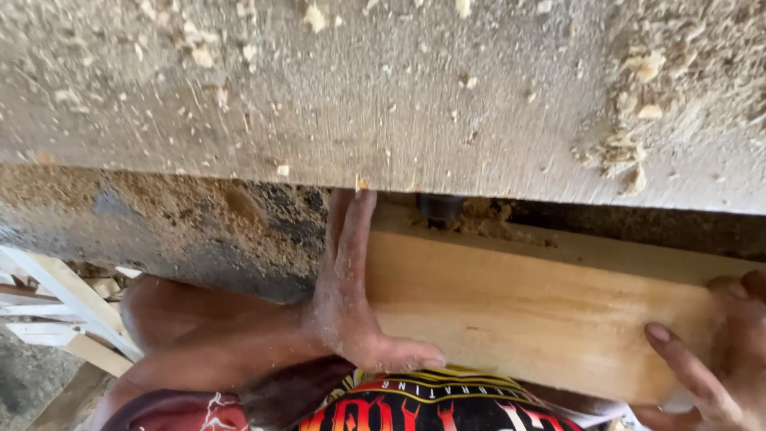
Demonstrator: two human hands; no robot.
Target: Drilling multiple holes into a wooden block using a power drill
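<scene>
1. Head view: a pale wooden plank (542,319) lay on its side just under the front edge of the bench (383,104), which was grey, rough and strewn with sawdust and shavings (630,152).
2. The left hand (347,303) was open and flat, pressed against the plank's left end, fingers reaching up towards the bench edge.
3. The right hand (718,359) curled round the plank's right end, holding it with the thumb on the face.
4. A dark round part (439,207) showed just above the plank, under the bench edge; I could not tell what it was.
5. Judgement: the left fingers sat close to that part, so a slip of the plank could pinch or catch them; splinters and loose sawdust could loosen the hold.
6. No packages, labels or signs showed near the plank; only bright print on the person's shirt (431,403), below it.
</scene>
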